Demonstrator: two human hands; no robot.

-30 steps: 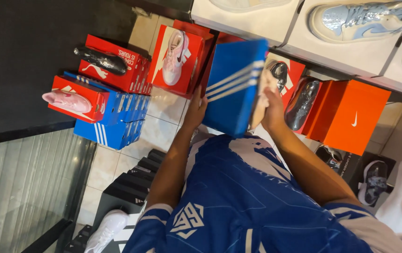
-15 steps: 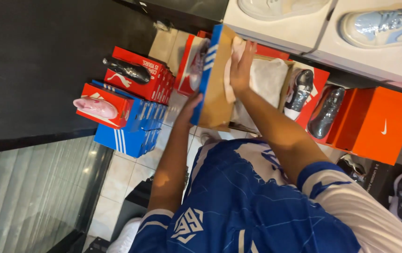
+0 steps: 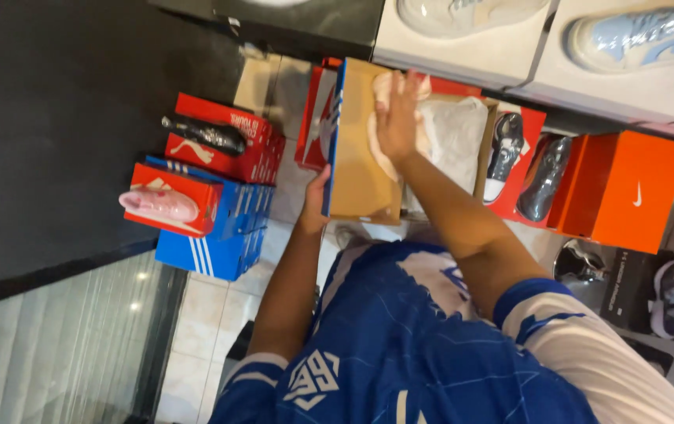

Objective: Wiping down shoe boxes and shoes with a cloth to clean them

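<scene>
Head view is looking down on a person in a blue and white jersey who is holding an open shoebox (image 3: 364,141) at about twelve o'clock from the chest. The left hand (image 3: 315,206) is gripping the box's near corner, at seven o'clock of the box, with fingers curled around the blue edge; how tightly they are closing cannot be told. The right hand (image 3: 397,118) is lying flat inside the box, fingers spread and nearly straight, pressing on pale wrapping (image 3: 384,161) and gripping nothing. White tissue paper (image 3: 455,137) is bulging at three o'clock of that hand.

A red box stack (image 3: 231,153) with a dark shoe (image 3: 203,133) on top is sitting at nine o'clock of the shoebox. Just below it, a pink shoe (image 3: 160,204) is resting on a red lid over blue striped boxes (image 3: 211,251). An orange box (image 3: 628,192) is standing at three o'clock, with two dark shoes (image 3: 525,165) between it and the open shoebox. White boxes (image 3: 628,71) carrying pale shoes are lining the top edge at one o'clock.
</scene>
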